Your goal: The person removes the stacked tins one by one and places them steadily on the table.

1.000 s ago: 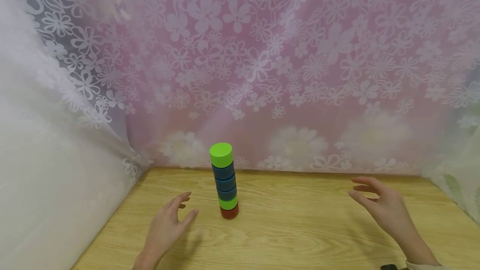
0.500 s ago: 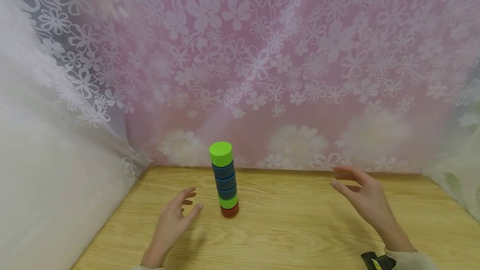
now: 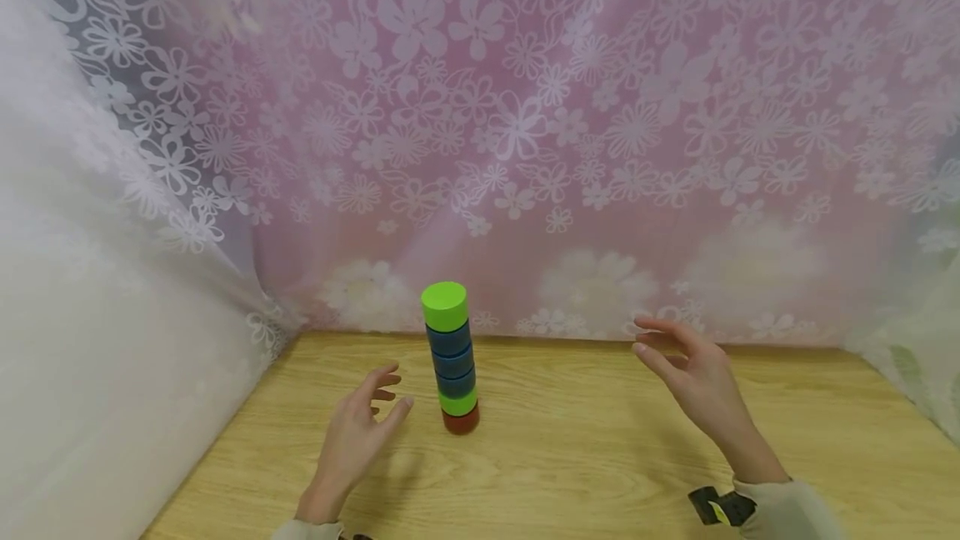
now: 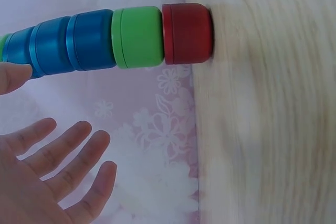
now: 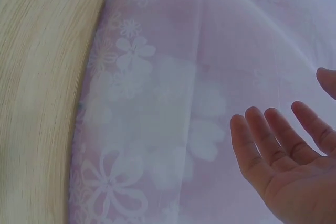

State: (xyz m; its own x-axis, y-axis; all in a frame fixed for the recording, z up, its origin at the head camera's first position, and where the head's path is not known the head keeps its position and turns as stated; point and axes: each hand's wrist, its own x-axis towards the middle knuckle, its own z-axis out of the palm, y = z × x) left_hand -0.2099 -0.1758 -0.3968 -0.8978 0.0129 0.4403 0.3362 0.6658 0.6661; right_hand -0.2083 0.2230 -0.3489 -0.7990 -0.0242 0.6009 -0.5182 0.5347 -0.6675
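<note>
Tower (image 3: 453,365): in the head view, stood upright, left of centre on the tabletop (image 3: 570,440).
Left hand (image 3: 351,440): relaxed and empty, just left of it.
Right hand (image 3: 701,377): well right of it, empty.
Left wrist view: fingers spread beside the tower; approach seemed the step, calling next for a steady closing.
Right wrist view: fingers loosely extended, curtain (image 5: 157,108) beyond.

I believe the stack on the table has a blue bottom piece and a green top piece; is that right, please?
Not quite: the bottom piece is red, not blue, as the head view shows; the top piece of the stack on the table is green.
</note>
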